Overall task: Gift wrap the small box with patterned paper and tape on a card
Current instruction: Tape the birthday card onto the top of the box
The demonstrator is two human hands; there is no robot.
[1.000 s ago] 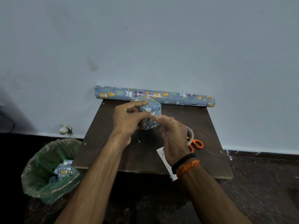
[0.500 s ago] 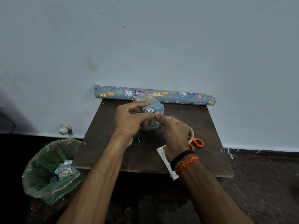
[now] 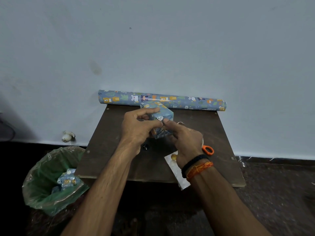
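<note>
- Wall [image 3: 153, 48]: plain pale blue, close behind the table; it shuts off all room at the back.
- Floor [image 3: 276, 193]: dark. A bin with a green liner [image 3: 51, 184] stands at the table's left front corner, with scraps of patterned paper inside.
- Table [image 3: 204, 133]: small dark brown board, matte; probably grippy enough that the box won't skate if you set it down.
- Paper roll [image 3: 162, 100]: lies along the back edge, against the wall.
- Wrapped box [image 3: 164, 116]: held up over the table's middle, already covered in patterned paper. Judge it light and stiff-cornered, the paper slick and easily creased; hold it by opposite faces, not the folded flap.
- Your left hand [image 3: 136, 128]: fingers curled round the box's left side, thumb across the top.
- Your right hand [image 3: 184, 138]: thumb and forefinger pinch at the near face; the tape itself is too small to make out.
- Card [image 3: 177, 171]: white, partly under your right wrist, overhanging the front edge.
- Orange scissors [image 3: 208, 149]: just right of that wrist.
</note>
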